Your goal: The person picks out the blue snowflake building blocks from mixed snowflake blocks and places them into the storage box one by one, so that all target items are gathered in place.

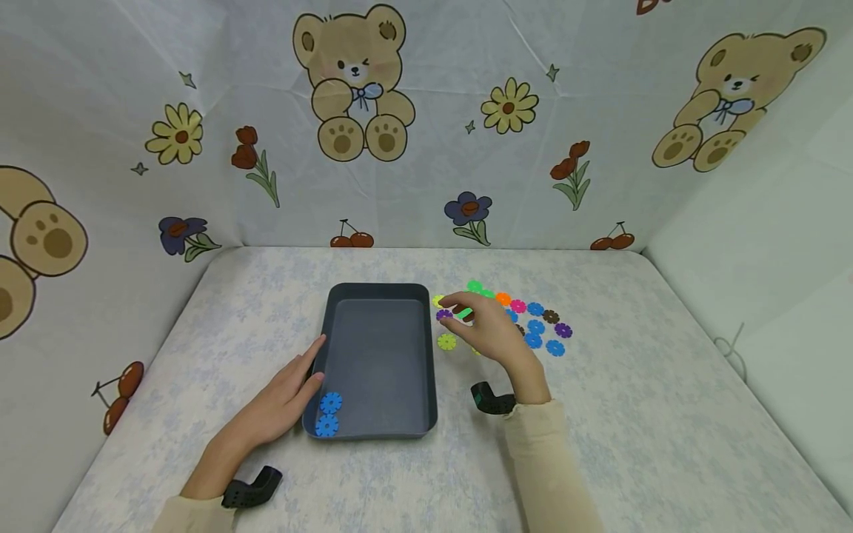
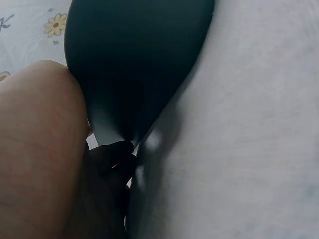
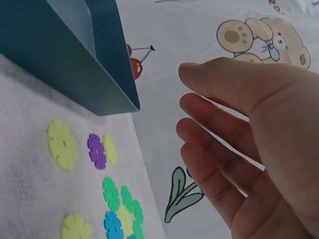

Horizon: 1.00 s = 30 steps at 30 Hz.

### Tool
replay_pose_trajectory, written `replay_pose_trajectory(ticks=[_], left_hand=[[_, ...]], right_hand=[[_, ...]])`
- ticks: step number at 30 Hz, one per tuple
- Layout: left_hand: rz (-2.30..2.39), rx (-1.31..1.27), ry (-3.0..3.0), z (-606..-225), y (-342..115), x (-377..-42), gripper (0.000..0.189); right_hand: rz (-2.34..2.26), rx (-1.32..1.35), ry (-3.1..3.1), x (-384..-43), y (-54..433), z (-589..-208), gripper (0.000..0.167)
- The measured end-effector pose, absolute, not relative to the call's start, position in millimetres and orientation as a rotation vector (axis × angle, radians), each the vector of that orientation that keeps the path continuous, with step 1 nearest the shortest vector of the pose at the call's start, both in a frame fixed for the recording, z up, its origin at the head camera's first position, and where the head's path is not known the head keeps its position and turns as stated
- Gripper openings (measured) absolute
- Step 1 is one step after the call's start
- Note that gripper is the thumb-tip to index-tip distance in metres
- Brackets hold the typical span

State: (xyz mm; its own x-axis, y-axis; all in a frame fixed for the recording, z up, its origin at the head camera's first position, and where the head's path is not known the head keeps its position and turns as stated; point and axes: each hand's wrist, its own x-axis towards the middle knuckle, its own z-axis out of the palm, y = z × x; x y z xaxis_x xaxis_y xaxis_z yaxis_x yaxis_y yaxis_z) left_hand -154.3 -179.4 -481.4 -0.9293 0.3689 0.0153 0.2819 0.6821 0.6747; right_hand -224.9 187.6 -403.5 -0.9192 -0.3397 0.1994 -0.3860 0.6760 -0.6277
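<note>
With the clock centred on the tray [image 1: 383,355] in the head view, the person's left hand [image 1: 283,392] lies between 8 and 9 o'clock, fingers extended, thumb and index finger apart, touching the tray's near-vertical side; the left wrist view is too dark to tell how the other fingers lie. Inside the tray, at about 7 o'clock, two blue discs [image 1: 327,426] with notched edges sit side by side against the corner. The right hand [image 1: 489,326] is between 2 and 3 o'clock, outside the tray and above loose discs, its thumb and fingers gently curved with a clear gap between them and nothing in its hold. Around that hand, a yellow disc [image 1: 446,342] lies towards 8 o'clock, a purple disc [image 1: 444,315] towards 9, an orange disc [image 1: 503,298] towards 1, a pink disc [image 1: 518,306] towards 2 and a brown disc [image 1: 551,317] towards 3; other discs are partly hidden beneath the hand. All rest on a pale patterned tablecloth [image 1: 640,414]. At 12 o'clock, beyond the table, hangs a white cloth [image 1: 426,200] printed with bears, flowers and cherries.
</note>
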Motion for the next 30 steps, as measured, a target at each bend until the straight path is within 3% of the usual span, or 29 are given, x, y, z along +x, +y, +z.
replay_pose_trajectory(ticks=[30], left_hand=[[1.087, 0.554, 2.777, -482, -178, -154, 0.063]], right_hand=[[1.066, 0.417, -2.850, -235, 222, -423, 0.037]])
